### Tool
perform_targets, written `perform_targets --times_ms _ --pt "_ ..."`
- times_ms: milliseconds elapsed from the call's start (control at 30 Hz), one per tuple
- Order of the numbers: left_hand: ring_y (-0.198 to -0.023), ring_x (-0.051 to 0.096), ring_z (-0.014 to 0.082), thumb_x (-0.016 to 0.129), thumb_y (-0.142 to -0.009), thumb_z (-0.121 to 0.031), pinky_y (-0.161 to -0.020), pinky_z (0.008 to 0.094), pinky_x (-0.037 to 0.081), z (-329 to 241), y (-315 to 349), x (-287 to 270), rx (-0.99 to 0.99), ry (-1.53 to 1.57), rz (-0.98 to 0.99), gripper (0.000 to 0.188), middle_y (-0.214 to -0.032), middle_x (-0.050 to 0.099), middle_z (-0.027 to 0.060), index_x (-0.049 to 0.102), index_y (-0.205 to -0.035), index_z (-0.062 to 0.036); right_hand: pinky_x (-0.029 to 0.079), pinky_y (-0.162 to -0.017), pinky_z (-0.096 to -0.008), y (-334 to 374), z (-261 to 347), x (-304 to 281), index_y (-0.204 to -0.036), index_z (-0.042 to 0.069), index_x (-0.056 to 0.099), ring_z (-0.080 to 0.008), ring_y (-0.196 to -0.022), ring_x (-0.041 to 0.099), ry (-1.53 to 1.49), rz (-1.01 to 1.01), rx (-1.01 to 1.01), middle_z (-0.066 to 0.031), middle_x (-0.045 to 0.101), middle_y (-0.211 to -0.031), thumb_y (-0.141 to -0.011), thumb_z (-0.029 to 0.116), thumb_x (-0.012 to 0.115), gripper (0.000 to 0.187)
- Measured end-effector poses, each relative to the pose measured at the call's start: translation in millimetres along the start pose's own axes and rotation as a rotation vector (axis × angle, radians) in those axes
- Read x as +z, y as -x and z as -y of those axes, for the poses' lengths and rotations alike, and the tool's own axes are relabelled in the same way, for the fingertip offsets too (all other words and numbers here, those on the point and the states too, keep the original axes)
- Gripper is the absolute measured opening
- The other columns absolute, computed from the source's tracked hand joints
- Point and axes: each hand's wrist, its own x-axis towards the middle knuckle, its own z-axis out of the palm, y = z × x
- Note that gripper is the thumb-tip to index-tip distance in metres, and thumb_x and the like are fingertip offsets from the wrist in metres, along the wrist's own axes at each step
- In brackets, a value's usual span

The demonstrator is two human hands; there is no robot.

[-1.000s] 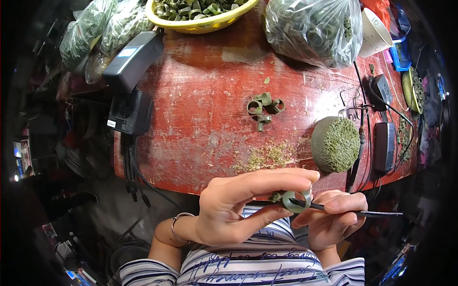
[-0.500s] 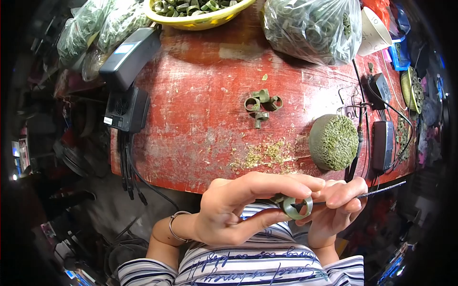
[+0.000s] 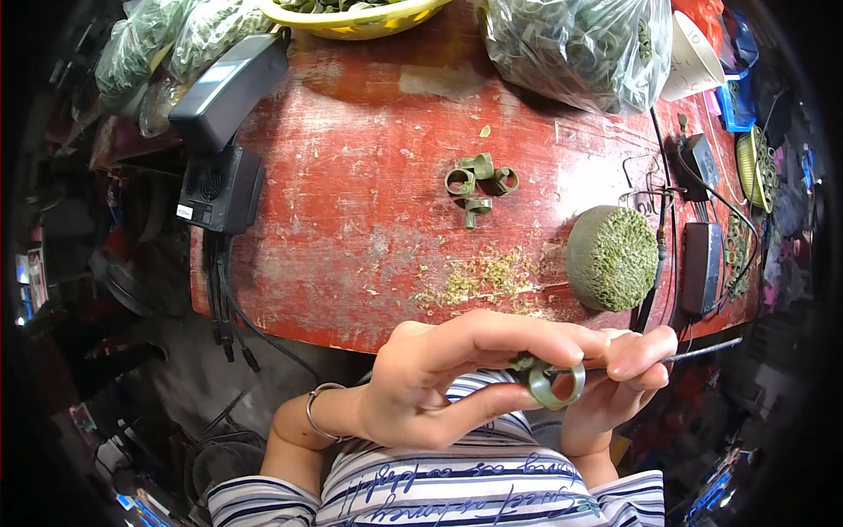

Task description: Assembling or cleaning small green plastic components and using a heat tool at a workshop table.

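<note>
— What is being worked on?

— A small green leaf ring (image 3: 556, 384), a loop of rolled leaf strip. It sits just below the near edge of the red bench (image 3: 351, 228), in front of the person's striped shirt (image 3: 457, 487).

— Who has it?

— The left hand (image 3: 448, 378) pinches it between thumb and fingertips, fingers stretched over the top of it. The right hand (image 3: 615, 386) is closed around a thin dark needle-like tool (image 3: 702, 351); the tool runs level, its tip at the ring and its far end sticking out to the right.

— And on the bench beyond the ring?

— Straight up from it, a scatter of green crumbs (image 3: 479, 281) near the bench's near edge. To the right of that, a round cushion-like lump with a green fuzzy top (image 3: 612, 257). Farther back, around the middle of the bench, a cluster of four finished leaf rings (image 3: 479, 183) touching one another.

— Anything at the far side?

— A yellow bowl (image 3: 351, 19) holding green pieces, and a clear plastic bag of green leaves (image 3: 575, 48) to its right. At the left edge of the bench, a black box-shaped device (image 3: 221, 180) with cables hanging down. At the right edge, a dark flat gadget (image 3: 702, 268) with wires.

— The wrist?

— A thin bangle (image 3: 313, 413) on the left one.
</note>
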Motion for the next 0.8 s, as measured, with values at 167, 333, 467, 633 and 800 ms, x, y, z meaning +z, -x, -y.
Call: perform_targets --times_ms 167,333,467,633,800 --pt "-0.109 0.048 0.0443 0.05 -0.085 0.002 -0.09 0.0482 0.04 3.9 -3.2 0.6 0.052 0.029 0.012 0.022 -0.109 0.047 0.0401 0.044 -0.106 0.0072 0.05 -0.039 -0.0321 2.1 -2.2 5.3 -0.077 0.003 0.048 -0.0267 -0.048 0.059 -0.087 -0.144 -0.039 -0.0205 0.057 -0.061 -0.082 0.045 0.053 0.043" --pt "-0.111 0.046 0.0429 0.05 -0.084 0.004 -0.092 0.0473 0.039 2.6 -3.5 1.8 0.024 0.002 0.064 0.022 -0.112 0.046 0.0385 0.045 -0.105 0.0084 0.037 -0.053 -0.0239 -7.0 7.3 4.3 -0.073 0.011 0.034 -0.0074 -0.054 0.04 -0.118 0.064 0.052 0.002 0.039 -0.058 -0.09 0.041 0.043 0.035" --pt "-0.113 0.045 0.0424 0.05 -0.082 0.009 -0.093 0.0474 0.039 1.1 -4.1 0.6 -0.028 -0.041 0.036 0.023 -0.113 0.045 0.0375 0.045 -0.105 0.0087 0.038 -0.053 -0.0226 -2.3 -8.4 0.1 -0.078 0.012 0.033 -0.0074 -0.054 0.04 0.025 -0.014 -0.089 0.0013 0.039 -0.057 -0.091 0.043 0.038 0.034" --pt "-0.113 0.045 0.0429 0.05 -0.08 0.013 -0.094 0.0478 0.038 1.4 -6.8 1.6 0.017 -0.038 0.038 0.025 -0.113 0.046 0.0373 0.045 -0.104 0.0088 0.048 -0.041 -0.0322 1.9 -8.8 0.9 -0.077 0.004 0.045 -0.0264 -0.047 0.059 -0.446 -0.156 0.048 -0.021 0.059 -0.061 -0.084 0.045 0.049 0.042" --pt "-0.111 0.046 0.0436 0.051 -0.079 0.012 -0.093 0.0475 0.039 3.7 -9.7 2.9 0.013 -0.08 0.043 0.027 -0.111 0.046 0.0382 0.044 -0.105 0.007 0.035 -0.049 -0.0185 -9.7 -3.1 -5.8 -0.079 0.013 0.033 -0.0081 -0.051 0.043 -0.099 0.148 0.025 0.0001 0.043 -0.058 -0.094 0.041 0.032 0.031"
